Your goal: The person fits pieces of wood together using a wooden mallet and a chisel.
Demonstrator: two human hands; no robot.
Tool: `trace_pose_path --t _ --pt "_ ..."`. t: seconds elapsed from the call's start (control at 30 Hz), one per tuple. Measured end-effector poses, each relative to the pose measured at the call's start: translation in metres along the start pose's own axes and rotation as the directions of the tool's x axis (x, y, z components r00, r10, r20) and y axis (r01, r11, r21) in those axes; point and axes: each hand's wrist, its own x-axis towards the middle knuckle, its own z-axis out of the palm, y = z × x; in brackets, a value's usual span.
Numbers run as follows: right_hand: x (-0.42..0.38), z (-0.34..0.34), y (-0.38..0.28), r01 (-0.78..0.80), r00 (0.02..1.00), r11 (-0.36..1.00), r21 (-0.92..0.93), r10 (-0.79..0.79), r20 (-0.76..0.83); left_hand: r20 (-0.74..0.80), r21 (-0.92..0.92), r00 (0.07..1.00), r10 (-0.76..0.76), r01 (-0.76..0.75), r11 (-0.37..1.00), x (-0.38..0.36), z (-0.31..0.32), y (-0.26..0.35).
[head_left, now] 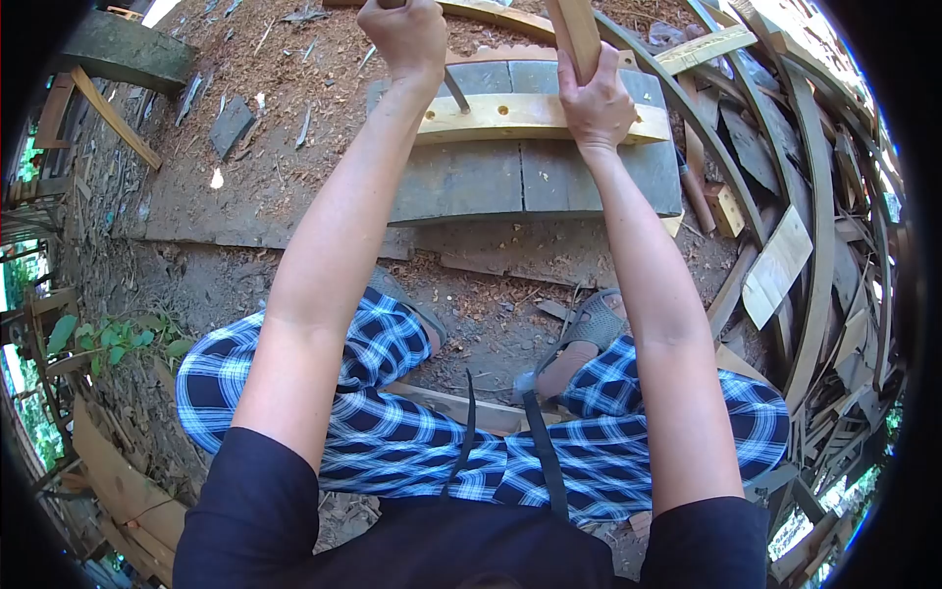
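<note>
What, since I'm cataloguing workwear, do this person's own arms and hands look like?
The left arm and right arm come out of short, plain, near-black sleeves that end above the elbows and are bare below. The left hand and right hand wear no gloves; no watch or wristband shows.

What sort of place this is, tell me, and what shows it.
Probably an outdoor woodworking spot: wood chips litter the earthen ground, a pale wooden bar with round holes lies across a grey slab, and curved timber strips are heaped alongside.
</note>
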Motion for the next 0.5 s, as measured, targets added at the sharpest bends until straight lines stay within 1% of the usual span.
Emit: trace_pose_path --t 0.03,0.1,0.13,0.2,0.23,0.3,0.33,0.4,0.5 --pt "0.0 0.0 0.001 -0.001 1.0 1.0 -0.001 0.001 0.0 0.001 0.0 1.0 -0.001 0.001 1.0 -0.003 0.001 0.004" --pt "0.001 0.002 0.001 0.007 1.0 1.0 -0.008 -0.007 0.009 0.017 0.017 0.998 0.066 -0.066 0.998 -0.007 0.0 0.01" --pt "0.0 0.002 0.001 0.006 1.0 1.0 -0.007 -0.006 0.016 0.014 0.022 0.998 0.062 -0.063 0.998 -0.006 -0.002 0.006" --pt "0.001 0.002 0.0 0.021 1.0 1.0 0.008 -0.021 0.01 -0.028 0.017 0.994 0.109 -0.109 0.994 -0.002 -0.005 0.002" --pt "0.002 0.002 0.0 0.02 1.0 1.0 0.006 -0.02 0.012 -0.028 0.017 0.994 0.106 -0.106 0.994 -0.003 -0.007 0.001" --pt "0.001 0.002 0.001 0.008 1.0 1.0 0.004 -0.008 0.015 -0.068 -0.035 0.997 0.041 -0.044 0.998 -0.006 -0.012 -0.001" --pt "0.001 0.002 0.002 0.006 1.0 1.0 0.001 -0.006 0.018 -0.068 -0.034 0.997 0.036 -0.038 0.999 -0.007 -0.012 -0.001" --pt "0.001 0.002 0.002 0.025 1.0 1.0 0.013 -0.025 -0.004 -0.125 0.008 0.991 0.048 -0.047 0.999 -0.007 -0.013 -0.001" --pt "0.001 0.002 0.001 0.008 1.0 0.998 0.068 -0.009 0.005 -0.102 -0.03 0.994 0.036 -0.04 0.999 -0.01 -0.015 0.004"
